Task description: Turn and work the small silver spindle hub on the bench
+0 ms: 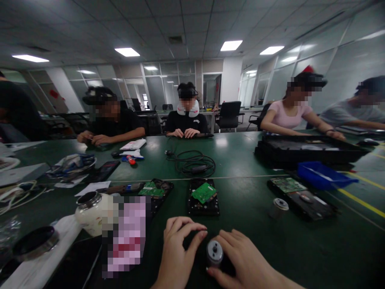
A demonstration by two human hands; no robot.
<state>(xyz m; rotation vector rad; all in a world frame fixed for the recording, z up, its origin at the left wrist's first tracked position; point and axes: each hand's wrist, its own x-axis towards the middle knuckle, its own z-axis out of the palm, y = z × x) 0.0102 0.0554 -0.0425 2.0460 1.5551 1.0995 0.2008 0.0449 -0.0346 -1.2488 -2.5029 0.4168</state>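
Note:
My right hand [240, 257] is curled round a small cylindrical metal motor [214, 253], which stands with its round end facing up, the thumb at its near side and the fingers along its far right. Just to the left, my left hand [182, 249] is bent, its thumb and index fingertips brought together; anything between them is too small to make out. Beyond both hands lies a hard drive [204, 206] with a loose green circuit board [204, 192] on top. A second metal motor [279, 208] stands apart on the right.
Another drive with a board [155, 188] lies left, beside a cream jar [94, 212]. A drive [309, 198] and a blue bin [326, 175] are at right. A coiled black cable [195, 164] crosses the green table [240, 160]. Several people sit opposite, near a black tray [309, 150].

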